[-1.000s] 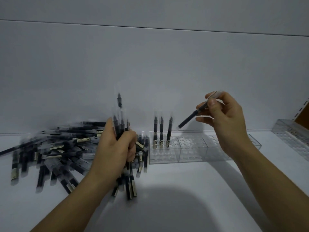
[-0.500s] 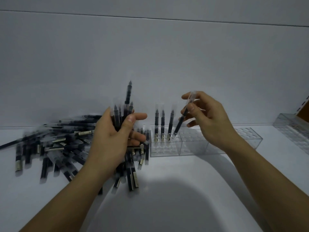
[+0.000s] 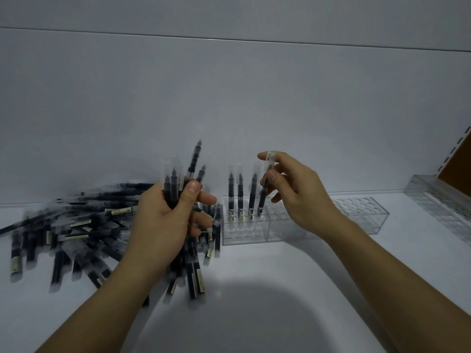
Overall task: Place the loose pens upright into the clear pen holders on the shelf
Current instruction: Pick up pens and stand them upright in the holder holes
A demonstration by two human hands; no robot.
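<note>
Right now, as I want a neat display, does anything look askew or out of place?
One pen in the bundle gripped by the left hand pokes well above the others, tilted right. The three pens in the clear holder stand nearly upright. Nothing looks damaged.

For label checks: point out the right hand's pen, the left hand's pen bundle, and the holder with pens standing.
Single pen [image 3: 263, 198]: head view, dark barrel just above the holder.
Pen bundle [image 3: 174, 189]: head view, upper dark barrel of one pen.
Clear holder [image 3: 243, 234]: head view, bare front wall.
</note>
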